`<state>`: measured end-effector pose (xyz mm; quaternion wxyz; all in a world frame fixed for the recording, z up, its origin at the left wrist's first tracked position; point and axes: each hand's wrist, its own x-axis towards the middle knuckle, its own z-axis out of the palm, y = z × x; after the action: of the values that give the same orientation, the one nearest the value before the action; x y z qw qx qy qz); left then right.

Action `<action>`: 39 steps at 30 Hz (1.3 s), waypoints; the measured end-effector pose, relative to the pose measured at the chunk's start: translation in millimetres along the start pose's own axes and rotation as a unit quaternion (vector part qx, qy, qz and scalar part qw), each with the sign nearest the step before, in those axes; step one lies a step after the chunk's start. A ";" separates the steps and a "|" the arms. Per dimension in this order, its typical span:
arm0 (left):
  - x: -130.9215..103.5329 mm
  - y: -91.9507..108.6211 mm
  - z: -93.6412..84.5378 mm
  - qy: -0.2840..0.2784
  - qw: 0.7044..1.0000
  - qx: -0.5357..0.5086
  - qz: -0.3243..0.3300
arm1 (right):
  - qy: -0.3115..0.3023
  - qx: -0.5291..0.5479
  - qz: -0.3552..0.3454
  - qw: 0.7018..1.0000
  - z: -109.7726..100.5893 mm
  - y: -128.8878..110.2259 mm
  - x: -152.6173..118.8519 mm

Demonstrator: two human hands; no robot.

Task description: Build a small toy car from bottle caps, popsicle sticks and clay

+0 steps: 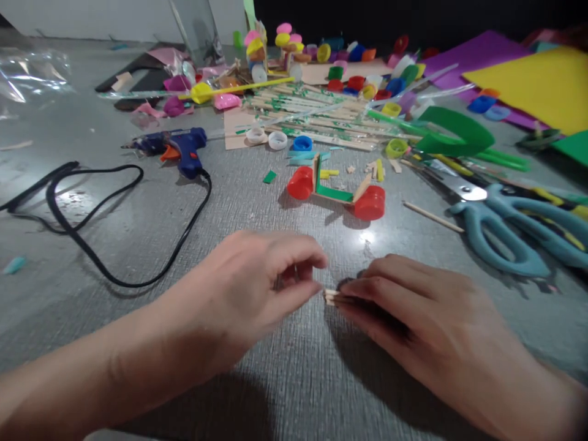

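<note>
Wooden sticks [331, 297] low at the desk [239, 202], pinched in R hand [408, 312]; L hand's [252, 288] grip part-spread just beside. Prob. evening ends; next calls for steady R hold, light L touch.

Sticks [331, 297] part-hidden by right grip [420, 300].
</note>
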<state>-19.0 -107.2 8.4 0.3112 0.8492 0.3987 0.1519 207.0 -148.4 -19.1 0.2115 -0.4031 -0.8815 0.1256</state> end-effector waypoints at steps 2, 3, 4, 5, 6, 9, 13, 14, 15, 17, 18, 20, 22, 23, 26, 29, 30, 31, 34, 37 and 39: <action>0.5 -0.9 -1.5 0.003 1.000 0.028 0.008 | -0.001 -0.001 -0.001 1.000 -0.4 0.1 -0.5; 0.6 -1.4 -1.1 -0.008 0.999 0.037 0.014 | -0.002 -0.001 -0.003 1.000 -0.6 0.1 -0.8; 0.6 -1.9 0.0 -0.022 0.999 0.043 0.019 | -0.006 -0.001 -0.004 1.000 -0.8 0.2 -1.1; 0.6 -2.3 1.6 -0.035 0.998 0.048 0.024 | -0.009 -0.001 -0.004 1.000 -0.9 0.2 -1.4; 0.6 -2.5 3.5 -0.044 0.997 0.051 0.030 | -0.011 -0.002 -0.004 1.000 -0.9 0.3 -1.6; 0.0 -2.1 8.8 -0.048 0.996 0.059 0.052 | -0.014 -0.002 -0.005 1.000 -0.2 0.4 -1.8; -1.2 -0.6 12.5 -0.033 0.995 0.062 0.073 | -0.011 0.000 -0.010 1.000 1.6 0.7 -1.5; -1.3 -0.4 13.0 -0.030 0.995 0.062 0.077 | -0.010 0.001 -0.011 1.000 1.8 0.7 -1.5; -1.4 -0.3 13.5 -0.027 0.994 0.062 0.081 | -0.011 0.001 -0.012 1.000 1.8 0.5 -1.5; -1.4 -0.1 14.6 -0.024 0.994 0.062 0.090 | -0.010 0.002 -0.014 1.000 1.4 0.1 -1.8; -1.4 -0.1 15.0 -0.023 0.993 0.062 0.094 | -0.010 0.003 -0.014 1.000 1.0 -0.2 -2.0; -1.7 -0.1 15.8 -0.024 0.993 0.060 0.102 | -0.010 0.002 -0.013 1.000 0.4 -0.7 -2.5; -2.6 0.0 16.2 -0.028 0.991 0.060 0.112 | -0.012 0.004 -0.013 1.000 0.0 -1.1 -2.9; -3.3 0.1 16.2 -0.030 0.991 0.062 0.118 | -0.012 0.005 -0.014 1.000 0.0 -1.2 -3.0; -5.8 0.9 15.7 -0.033 0.988 0.078 0.128 | -0.014 0.013 -0.013 1.000 0.3 -0.9 -2.8; -7.6 2.2 15.8 -0.039 0.984 0.101 0.144 | -0.018 0.020 -0.012 1.000 0.8 -0.4 -2.2; -7.9 2.9 16.1 -0.041 0.982 0.109 0.151 | -0.018 0.021 -0.014 1.000 0.9 -0.4 -2.1; -8.0 3.7 16.7 -0.043 0.980 0.118 0.158 | -0.018 0.021 -0.016 0.999 0.8 -0.5 -2.2; -8.2 6.4 19.2 -0.037 0.970 0.146 0.192 | -0.019 0.019 -0.014 1.000 0.1 -1.0 -3.2; -8.2 7.2 20.0 -0.024 0.964 0.160 0.213 | -0.020 0.016 -0.008 1.000 -0.7 -0.8 -4.6; -7.8 5.5 18.3 -0.029 0.970 0.152 0.188 | -0.018 0.017 -0.008 1.000 -0.5 0.0 -5.1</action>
<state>-11.4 -123.3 -2.0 0.1561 0.9503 0.2408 0.1208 210.2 -152.3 -20.0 0.2032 -0.3904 -0.8860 0.1463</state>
